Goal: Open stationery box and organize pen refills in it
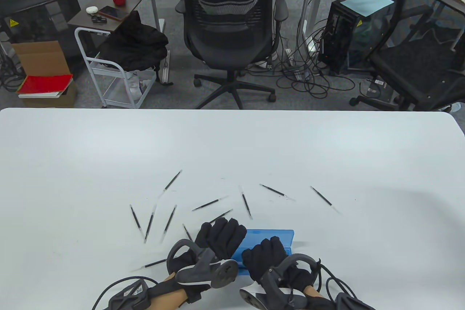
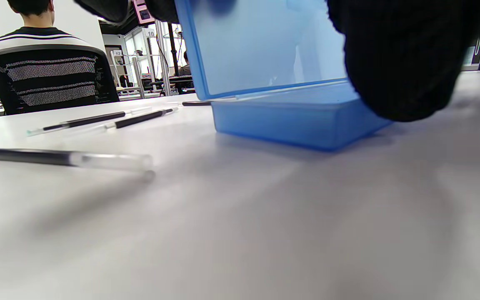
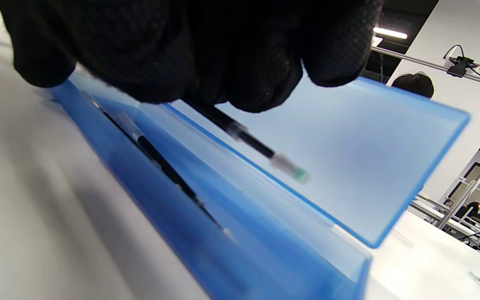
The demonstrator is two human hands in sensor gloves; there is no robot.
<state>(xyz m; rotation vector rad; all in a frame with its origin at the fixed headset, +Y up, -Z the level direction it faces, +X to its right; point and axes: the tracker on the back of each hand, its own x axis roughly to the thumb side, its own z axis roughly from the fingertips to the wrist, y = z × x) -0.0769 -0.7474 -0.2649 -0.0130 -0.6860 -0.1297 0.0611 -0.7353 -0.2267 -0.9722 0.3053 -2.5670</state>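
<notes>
Nearest the camera, a pen refill (image 3: 248, 139) is pinched in the right hand (image 1: 267, 257) over the open blue stationery box (image 1: 270, 239), whose lid is propped upright by the left hand (image 1: 219, 235), evidently for loading.

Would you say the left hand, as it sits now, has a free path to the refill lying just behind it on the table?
Probably yes: the left hand rests at the blue box, and that refill lies bare beside its fingertips.

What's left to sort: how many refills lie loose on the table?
11 refills: nine spread beyond the box, two beside the left hand; more may be hidden.
</notes>
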